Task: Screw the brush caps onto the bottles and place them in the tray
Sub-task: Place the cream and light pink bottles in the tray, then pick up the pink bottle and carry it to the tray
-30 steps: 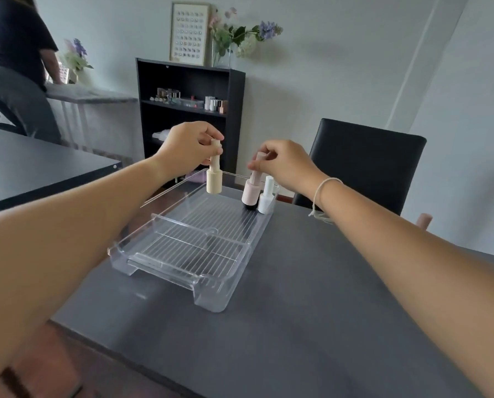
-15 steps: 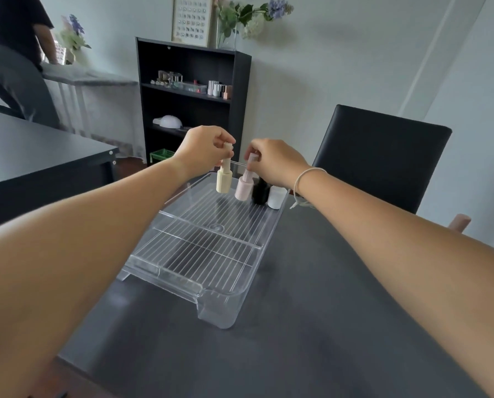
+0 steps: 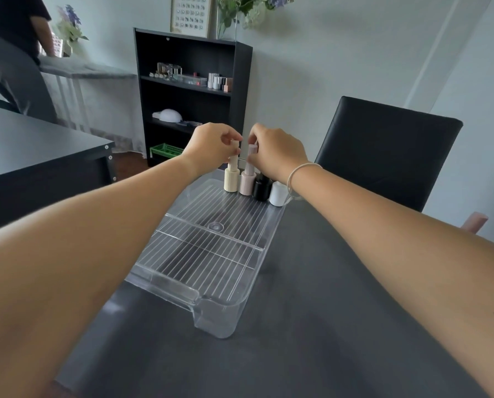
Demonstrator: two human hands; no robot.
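A clear ribbed plastic tray [image 3: 211, 285] lies on the dark table. Along its far end stand a cream bottle [image 3: 231, 180], a pink bottle [image 3: 248, 182], a black bottle [image 3: 262, 188] and a white bottle [image 3: 277, 193], side by side. My left hand [image 3: 211, 146] pinches the cream bottle's tall cap from above. My right hand [image 3: 274, 150] pinches the pink bottle's cap. Both bottles rest upright on the tray floor. My right wrist hides the tops of the black and white bottles.
A black chair [image 3: 383, 150] stands behind the table at the right. A black shelf [image 3: 191, 90] with small bottles is against the far wall. Another dark table [image 3: 33, 150] is at the left, and a person [image 3: 10, 53] stands beyond it.
Both hands lowered the cream and pink bottles into the tray's far end, drawing them together beside the black and white bottles. The camera tilted down and closer.
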